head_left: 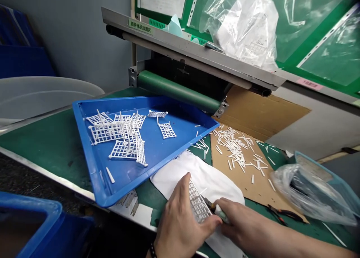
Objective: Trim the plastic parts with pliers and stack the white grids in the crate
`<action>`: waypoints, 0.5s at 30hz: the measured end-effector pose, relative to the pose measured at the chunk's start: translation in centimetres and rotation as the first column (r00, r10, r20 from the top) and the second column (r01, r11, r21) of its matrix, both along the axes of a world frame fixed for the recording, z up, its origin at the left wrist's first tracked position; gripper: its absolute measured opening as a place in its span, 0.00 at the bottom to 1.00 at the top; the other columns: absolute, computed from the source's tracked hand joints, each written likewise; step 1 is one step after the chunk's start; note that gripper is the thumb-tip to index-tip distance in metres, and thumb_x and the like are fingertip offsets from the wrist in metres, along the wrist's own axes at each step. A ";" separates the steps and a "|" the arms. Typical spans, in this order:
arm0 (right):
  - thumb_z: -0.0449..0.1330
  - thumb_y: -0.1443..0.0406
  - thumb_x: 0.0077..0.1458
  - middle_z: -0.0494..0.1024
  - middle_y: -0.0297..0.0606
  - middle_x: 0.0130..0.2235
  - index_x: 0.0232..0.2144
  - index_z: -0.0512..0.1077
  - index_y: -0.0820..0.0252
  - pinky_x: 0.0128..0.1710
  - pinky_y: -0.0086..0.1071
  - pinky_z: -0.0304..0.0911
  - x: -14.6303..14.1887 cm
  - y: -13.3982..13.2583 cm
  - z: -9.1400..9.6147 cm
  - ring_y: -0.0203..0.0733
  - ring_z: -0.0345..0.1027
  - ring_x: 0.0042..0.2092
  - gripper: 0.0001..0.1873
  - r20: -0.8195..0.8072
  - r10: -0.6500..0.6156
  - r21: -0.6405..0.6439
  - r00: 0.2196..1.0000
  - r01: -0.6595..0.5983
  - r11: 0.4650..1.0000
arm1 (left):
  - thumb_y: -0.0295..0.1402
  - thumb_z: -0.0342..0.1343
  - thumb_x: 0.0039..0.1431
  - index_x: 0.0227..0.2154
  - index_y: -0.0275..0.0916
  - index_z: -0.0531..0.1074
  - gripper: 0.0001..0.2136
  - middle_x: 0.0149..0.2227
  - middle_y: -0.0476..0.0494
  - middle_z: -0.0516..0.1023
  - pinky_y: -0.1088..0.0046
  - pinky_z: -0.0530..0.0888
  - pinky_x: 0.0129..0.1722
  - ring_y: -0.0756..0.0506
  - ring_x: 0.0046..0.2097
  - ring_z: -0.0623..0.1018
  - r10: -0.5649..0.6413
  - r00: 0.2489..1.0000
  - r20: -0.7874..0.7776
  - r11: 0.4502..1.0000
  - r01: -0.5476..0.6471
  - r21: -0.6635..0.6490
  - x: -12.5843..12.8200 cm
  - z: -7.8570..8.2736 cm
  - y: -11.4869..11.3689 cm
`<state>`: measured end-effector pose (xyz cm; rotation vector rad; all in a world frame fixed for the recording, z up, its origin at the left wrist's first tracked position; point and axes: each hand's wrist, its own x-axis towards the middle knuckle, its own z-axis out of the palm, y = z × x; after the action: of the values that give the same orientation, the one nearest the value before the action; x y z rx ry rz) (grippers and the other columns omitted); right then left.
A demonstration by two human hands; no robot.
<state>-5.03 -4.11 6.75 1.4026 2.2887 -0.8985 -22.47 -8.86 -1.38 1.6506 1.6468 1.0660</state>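
My left hand is closed around the edges of a white plastic grid piece, tilted over a white cloth. At the piece's right side, my right hand grips nippers with a dark metal head and a pale handle. The nippers' tip is against or very near the grid; I cannot tell which, and the fingers hide most of the tool. To the left, a blue tray holds several similar white grids with upright stems. One loose white stick lies in its near corner.
Cut white sticks are heaped on a cardboard sheet. Dark-handled pliers and a clear plastic bag lie at the right. A metal shelf overhangs the green roller. A blue bin stands lower left.
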 end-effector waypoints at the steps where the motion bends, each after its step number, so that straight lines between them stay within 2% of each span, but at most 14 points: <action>1: 0.51 0.64 0.58 0.72 0.41 0.39 0.37 0.65 0.59 0.40 0.35 0.58 -0.3 0.1 0.0 0.46 0.66 0.40 0.06 0.004 0.001 0.003 1.000 -0.001 1.000 | 0.47 0.61 0.47 0.65 0.36 0.46 0.46 0.63 0.31 0.60 0.56 0.66 0.59 0.33 0.62 0.63 0.001 1.000 0.005 1.000 -0.001 0.004 0.0 0.0 0.0; 4: 0.53 0.67 0.55 0.72 0.40 0.39 0.35 0.65 0.59 0.39 0.34 0.58 -1.1 0.2 0.3 0.45 0.66 0.40 0.04 0.010 0.001 0.007 1.000 -0.001 1.000 | 0.46 0.61 0.47 0.65 0.37 0.46 0.46 0.63 0.32 0.61 0.55 0.66 0.59 0.32 0.62 0.64 0.006 1.000 0.023 1.000 -0.006 0.017 0.1 -0.1 0.1; 8: 0.52 0.67 0.56 0.73 0.39 0.38 0.36 0.65 0.59 0.38 0.32 0.58 -1.7 0.2 0.7 0.43 0.66 0.39 0.05 0.016 -0.016 -0.020 1.000 0.016 1.000 | 0.46 0.62 0.46 0.65 0.38 0.45 0.46 0.63 0.33 0.60 0.56 0.66 0.59 0.32 0.62 0.63 0.006 0.999 0.041 1.000 -0.006 0.013 0.3 -0.4 0.1; 15: 0.52 0.67 0.52 0.74 0.39 0.38 0.37 0.67 0.59 0.38 0.32 0.59 -2.2 0.3 0.9 0.43 0.67 0.38 0.09 0.035 -0.052 -0.033 0.998 0.053 0.998 | 0.45 0.61 0.45 0.65 0.37 0.46 0.46 0.64 0.34 0.59 0.56 0.66 0.59 0.31 0.62 0.63 0.015 0.999 0.051 1.000 -0.015 -0.014 0.6 -0.6 0.0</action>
<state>-7.21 -3.83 7.61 1.4588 2.2106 -0.9179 -21.89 -8.82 -1.98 1.5913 1.6323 1.0929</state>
